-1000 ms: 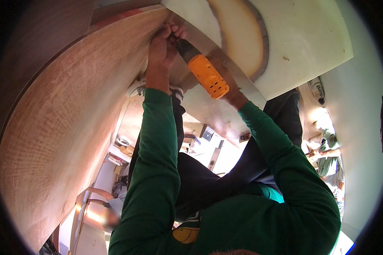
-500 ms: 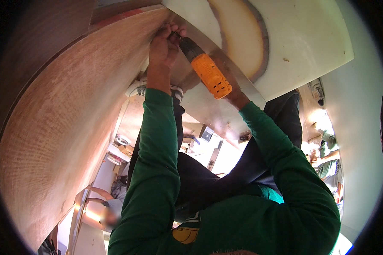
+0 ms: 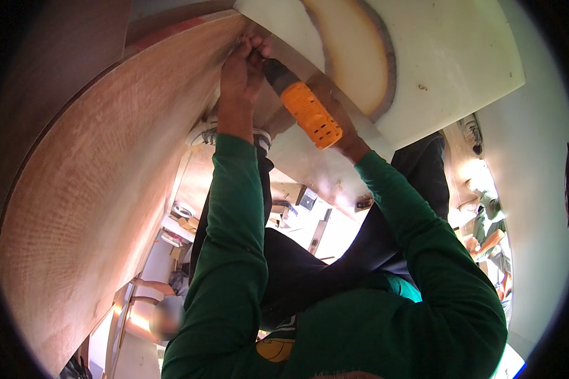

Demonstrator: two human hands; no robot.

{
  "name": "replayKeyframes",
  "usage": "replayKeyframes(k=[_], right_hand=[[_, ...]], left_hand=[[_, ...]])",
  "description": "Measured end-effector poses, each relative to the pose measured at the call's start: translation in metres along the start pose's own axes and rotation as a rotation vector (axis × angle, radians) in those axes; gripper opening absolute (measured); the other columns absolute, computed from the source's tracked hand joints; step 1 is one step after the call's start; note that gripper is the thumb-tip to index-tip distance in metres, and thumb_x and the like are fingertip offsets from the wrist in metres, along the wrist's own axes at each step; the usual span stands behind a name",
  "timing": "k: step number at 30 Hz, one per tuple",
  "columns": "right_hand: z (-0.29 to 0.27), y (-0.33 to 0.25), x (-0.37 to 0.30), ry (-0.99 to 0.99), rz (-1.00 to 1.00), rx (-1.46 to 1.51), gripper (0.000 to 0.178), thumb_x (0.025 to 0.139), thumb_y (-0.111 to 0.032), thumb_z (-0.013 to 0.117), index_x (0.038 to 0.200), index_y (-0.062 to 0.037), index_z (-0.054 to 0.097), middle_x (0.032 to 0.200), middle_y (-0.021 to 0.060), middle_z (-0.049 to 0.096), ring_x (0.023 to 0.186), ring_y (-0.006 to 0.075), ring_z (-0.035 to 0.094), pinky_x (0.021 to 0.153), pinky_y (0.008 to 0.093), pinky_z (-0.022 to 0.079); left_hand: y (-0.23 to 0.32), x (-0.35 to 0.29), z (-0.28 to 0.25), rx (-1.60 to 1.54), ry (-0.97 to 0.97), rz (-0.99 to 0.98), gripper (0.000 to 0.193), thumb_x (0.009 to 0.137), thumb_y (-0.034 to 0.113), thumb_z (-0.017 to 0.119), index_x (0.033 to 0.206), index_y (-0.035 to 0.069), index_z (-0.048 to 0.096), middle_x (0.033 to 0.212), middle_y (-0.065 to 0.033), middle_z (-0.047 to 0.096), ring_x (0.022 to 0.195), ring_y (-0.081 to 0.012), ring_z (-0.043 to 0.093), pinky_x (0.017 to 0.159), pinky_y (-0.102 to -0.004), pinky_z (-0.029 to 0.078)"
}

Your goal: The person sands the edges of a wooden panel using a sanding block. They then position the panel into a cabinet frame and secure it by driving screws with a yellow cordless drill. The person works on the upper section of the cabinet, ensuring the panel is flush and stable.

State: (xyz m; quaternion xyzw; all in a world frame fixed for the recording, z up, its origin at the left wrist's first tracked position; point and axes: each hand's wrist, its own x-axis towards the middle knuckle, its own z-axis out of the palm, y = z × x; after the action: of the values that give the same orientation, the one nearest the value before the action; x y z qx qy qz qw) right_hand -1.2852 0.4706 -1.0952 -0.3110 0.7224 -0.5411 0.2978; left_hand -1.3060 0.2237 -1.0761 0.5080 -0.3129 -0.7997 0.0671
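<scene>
An orange and black cordless drill (image 3: 311, 115) is in my right hand (image 3: 348, 129), which grips it from the far side, so most of those fingers are hidden. Its dark chuck points up and left into the corner where the wooden panel (image 3: 107, 164) meets a glossy brownish panel (image 3: 322, 165). Right at the drill's tip, the fingers of my left hand (image 3: 241, 72) are bent and pinched together against that corner. Whatever small thing they hold there, bit or screw, is too dark to make out.
A white panel (image 3: 449, 63) with a brown-edged arc lies beyond the drill. A pale wall (image 3: 540, 189) rises on the right. My crossed legs (image 3: 310, 271) are below my arms. Other people show at lower left (image 3: 164, 316) and far right (image 3: 490, 234).
The drill has shifted very slightly left, its tip still at my left fingers. The person at lower left and the one at far right have moved a little.
</scene>
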Motion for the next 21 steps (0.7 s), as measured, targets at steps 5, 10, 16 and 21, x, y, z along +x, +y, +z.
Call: replayKeyframes(k=[5, 10, 16, 21], right_hand=[[-0.009, -0.01, 0.004, 0.054, 0.006, 0.049, 0.066, 0.079, -0.017, 0.081, 0.135, -0.0048, 0.048, 0.121, 0.0194, 0.063, 0.11, 0.0407, 0.064, 0.094, 0.0444, 0.053], [-0.017, -0.009, 0.008, 0.03, 0.072, 0.145, 0.057, 0.079, -0.018, 0.08, 0.13, -0.0047, 0.056, 0.12, 0.0188, 0.064, 0.11, 0.0404, 0.063, 0.097, 0.0446, 0.052], [-0.013, -0.014, 0.008, 0.146, 0.048, 0.226, 0.055, 0.078, -0.019, 0.081, 0.127, -0.006, 0.06, 0.121, 0.0179, 0.065, 0.109, 0.0387, 0.064, 0.096, 0.0435, 0.053], [-0.017, -0.013, 0.006, 0.032, 0.173, 0.324, 0.052, 0.079, -0.019, 0.081, 0.124, -0.0046, 0.061, 0.121, 0.0179, 0.066, 0.108, 0.0367, 0.065, 0.095, 0.0424, 0.053]], left_hand=[[-0.002, -0.004, 0.001, 0.017, -0.039, 0.028, 0.011, 0.106, 0.017, 0.059, 0.105, 0.006, 0.061, 0.094, -0.0058, 0.065, 0.092, -0.0229, 0.064, 0.086, -0.0353, 0.053], [0.003, -0.004, -0.002, 0.071, -0.125, -0.019, 0.012, 0.107, 0.018, 0.056, 0.103, 0.008, 0.059, 0.092, -0.0041, 0.062, 0.087, -0.0209, 0.061, 0.086, -0.0351, 0.052], [0.001, -0.005, 0.01, -0.021, -0.139, -0.001, 0.01, 0.107, 0.013, 0.054, 0.104, 0.006, 0.059, 0.094, -0.0046, 0.061, 0.089, -0.0203, 0.061, 0.087, -0.0343, 0.051], [0.002, -0.002, 0.007, 0.051, -0.08, 0.006, 0.009, 0.107, 0.012, 0.055, 0.107, 0.005, 0.06, 0.096, -0.0052, 0.061, 0.092, -0.0213, 0.06, 0.089, -0.0339, 0.05]])
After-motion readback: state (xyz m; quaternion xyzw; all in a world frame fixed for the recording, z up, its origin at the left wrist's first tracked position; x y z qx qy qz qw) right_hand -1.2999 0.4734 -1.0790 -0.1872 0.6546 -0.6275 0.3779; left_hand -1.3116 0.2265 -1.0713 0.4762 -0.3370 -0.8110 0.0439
